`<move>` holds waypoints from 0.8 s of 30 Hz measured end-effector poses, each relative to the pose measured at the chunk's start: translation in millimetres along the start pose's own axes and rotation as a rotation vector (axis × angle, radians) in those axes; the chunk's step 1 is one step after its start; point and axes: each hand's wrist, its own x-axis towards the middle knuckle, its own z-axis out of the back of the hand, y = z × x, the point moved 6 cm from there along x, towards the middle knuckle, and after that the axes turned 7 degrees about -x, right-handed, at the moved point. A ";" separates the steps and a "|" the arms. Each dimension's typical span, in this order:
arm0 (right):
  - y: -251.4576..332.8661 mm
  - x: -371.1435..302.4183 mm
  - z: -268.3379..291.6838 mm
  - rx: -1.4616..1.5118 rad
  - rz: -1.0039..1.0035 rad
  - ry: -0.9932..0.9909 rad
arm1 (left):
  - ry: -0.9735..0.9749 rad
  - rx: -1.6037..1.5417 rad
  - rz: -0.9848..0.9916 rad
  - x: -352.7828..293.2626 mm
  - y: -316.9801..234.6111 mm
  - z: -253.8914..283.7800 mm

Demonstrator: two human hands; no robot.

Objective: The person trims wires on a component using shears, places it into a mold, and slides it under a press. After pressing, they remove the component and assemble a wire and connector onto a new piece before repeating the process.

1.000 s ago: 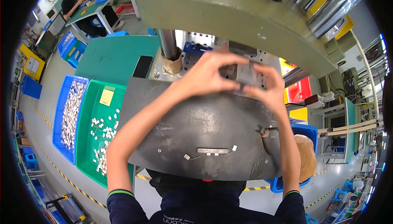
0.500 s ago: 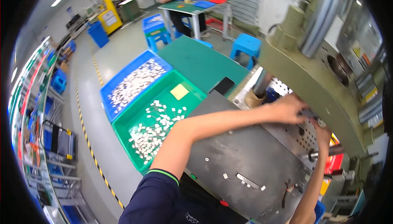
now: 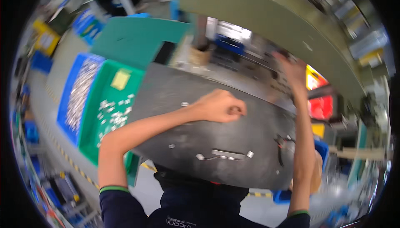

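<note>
My left hand (image 3: 223, 106) is over the middle of a dark work plate (image 3: 158, 98), its fingers curled together; whatever they may hold is hidden. My right hand (image 3: 293, 74) reaches under the beam of a large olive-green press (image 3: 266, 13), near its perforated metal bed. Motion smears its fingers. On the near part of the plate lies a slim metal bar (image 3: 228, 154) beside a short cable with white connectors (image 3: 201, 157). Small white pieces (image 3: 184, 103) are scattered on the plate. A hand tool like pliers or cutters (image 3: 281, 149) lies next to my right forearm.
At left, a green bin (image 3: 88, 134) holds white connector cables and a yellow note (image 3: 121, 79). Beside it stands a blue bin (image 3: 66, 113) full of small white parts. A black flat object (image 3: 166, 52) lies by the green tabletop (image 3: 129, 40). Another person sits far left.
My left hand has drawn back from the press to above the plate, fingers curled. The right hand stays at the press, a little higher. My view has turned to the right.
</note>
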 end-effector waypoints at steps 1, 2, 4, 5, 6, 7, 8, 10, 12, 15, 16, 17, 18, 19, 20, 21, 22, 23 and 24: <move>22.5 2.9 6.1 0.006 0.048 0.038 | -0.002 -0.031 0.026 -4.4 -3.6 1.7; 6.3 10.5 9.8 0.049 0.029 0.069 | 0.007 -0.060 0.041 3.7 -6.6 -0.5; -7.0 16.8 12.8 0.101 0.004 0.108 | 0.034 -0.068 0.013 12.7 -13.6 -5.3; -5.9 18.4 17.2 0.173 -0.018 0.062 | 0.022 -0.051 0.030 12.3 -12.8 -6.5; -2.9 22.1 19.3 0.253 -0.031 0.023 | 0.032 -0.051 0.043 16.4 -11.6 -7.3; -3.9 26.7 17.5 0.256 -0.031 0.037 | 0.026 -0.058 0.055 17.0 -12.5 -7.9; -13.2 30.6 11.6 0.417 -0.155 0.109 | 0.038 -0.044 0.046 15.7 -15.3 -9.5; -19.8 35.7 1.2 0.579 -0.286 0.188 | 0.049 -0.033 0.045 13.3 -14.6 -11.9; -18.8 40.0 -7.3 0.595 -0.291 0.197 | -0.004 -0.045 -0.008 8.7 -16.7 -9.4; -16.0 47.0 -17.7 0.154 -0.179 0.189 | -0.028 -0.063 0.021 3.4 -12.3 -5.7; -22.7 55.7 -13.7 0.169 -0.196 0.212 | -0.028 -0.053 0.012 6.1 -11.4 -7.2; -35.8 68.1 -1.5 -0.110 -0.163 0.299 | -0.013 -0.044 -0.007 16.5 -12.7 -9.5; -39.4 67.1 3.1 -0.375 -0.121 0.398 | 0.004 -0.035 -0.013 21.7 -14.6 -10.6; -20.3 56.2 3.0 -0.350 -0.138 0.432 | 0.001 -0.008 -0.014 23.2 -14.2 -9.2; 14.6 46.9 16.9 -0.097 -0.129 0.267 | 0.003 0.019 -0.028 21.3 -14.8 -7.4; 22.9 35.3 51.7 0.098 -0.137 0.062 | 0.041 -0.013 -0.057 30.1 -19.6 -16.4; 20.1 48.4 25.9 -0.225 -0.024 -0.042 | 0.012 0.031 0.002 20.6 -12.6 -9.9; 17.8 48.6 11.3 -0.186 -0.039 -0.032 | -0.017 0.078 0.057 11.0 -6.7 -2.5; 37.6 49.8 -3.2 -0.064 -0.181 0.253 | -0.042 0.108 0.054 -0.3 -3.9 5.0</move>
